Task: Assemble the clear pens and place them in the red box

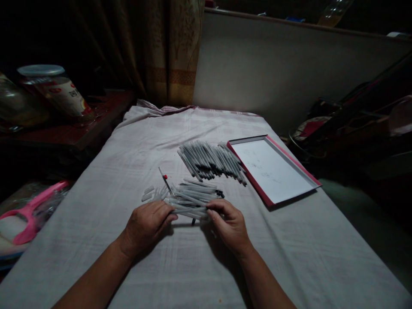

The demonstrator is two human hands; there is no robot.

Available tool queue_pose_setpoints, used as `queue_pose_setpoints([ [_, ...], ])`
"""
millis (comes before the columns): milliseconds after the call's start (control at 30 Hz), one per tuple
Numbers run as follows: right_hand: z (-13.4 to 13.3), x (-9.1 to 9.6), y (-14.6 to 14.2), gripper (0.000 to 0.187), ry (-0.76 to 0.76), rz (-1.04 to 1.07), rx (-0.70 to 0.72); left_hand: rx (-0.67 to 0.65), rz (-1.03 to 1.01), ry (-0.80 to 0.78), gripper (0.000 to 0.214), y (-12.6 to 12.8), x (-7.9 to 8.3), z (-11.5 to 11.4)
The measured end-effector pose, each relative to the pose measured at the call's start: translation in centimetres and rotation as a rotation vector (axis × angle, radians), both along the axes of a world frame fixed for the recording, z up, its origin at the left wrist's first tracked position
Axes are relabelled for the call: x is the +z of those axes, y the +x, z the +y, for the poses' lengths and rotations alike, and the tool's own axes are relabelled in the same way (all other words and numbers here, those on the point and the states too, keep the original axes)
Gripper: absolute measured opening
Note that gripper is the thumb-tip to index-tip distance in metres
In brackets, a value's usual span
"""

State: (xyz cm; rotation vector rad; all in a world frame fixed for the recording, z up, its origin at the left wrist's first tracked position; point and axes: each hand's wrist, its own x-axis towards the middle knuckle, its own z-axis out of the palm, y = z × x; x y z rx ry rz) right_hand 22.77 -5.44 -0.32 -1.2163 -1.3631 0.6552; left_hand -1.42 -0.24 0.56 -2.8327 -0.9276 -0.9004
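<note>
Between my two hands a slim translucent pen point(190, 210) lies crosswise, one end at each set of fingertips. My left hand point(149, 223) pinches its left end, and my right hand point(230, 225) pinches the right end. Just beyond them is a loose pile of similar pens point(196, 191), some with black ends. Left of that pile lie several small clear caps point(148, 193) and a thin dark stick with a red bead point(165, 177). Farther back, a larger heap of pens point(210, 159) lies side by side on the cloth.
A shallow red-edged box lid point(273, 169) with a white inside lies at the right on the pale tablecloth point(161, 270). Left of the table are a lidded jar point(61, 92) on a dark red cabinet and a pink plastic handle point(30, 210). A curtain point(183, 51) hangs behind.
</note>
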Motion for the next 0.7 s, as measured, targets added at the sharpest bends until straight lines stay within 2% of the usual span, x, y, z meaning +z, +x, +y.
queue_pose_setpoints([
  [100,0.1,0.0,0.9,0.01,0.005,0.008,-0.044,0.007,0.04,-0.044,0.033,-0.5,-0.1,0.1],
  [200,0.4,-0.3,2.4,0.008,-0.034,-0.003,-0.169,0.031,0.03,-0.079,0.035,-1.0,0.0,0.2],
  [333,0.8,-1.0,3.9,0.016,-0.134,-0.127,-0.317,0.047,-0.018,-0.057,0.032,-1.1,0.2,0.4],
  [600,1.2,-2.5,3.8,0.016,-0.121,-0.344,-0.274,0.058,0.002,-0.105,0.025,-1.4,0.0,-0.3],
  [700,1.0,-2.6,4.1,0.018,-0.114,-0.408,-0.28,0.052,-0.015,-0.119,0.024,-1.6,-0.2,-0.6],
])
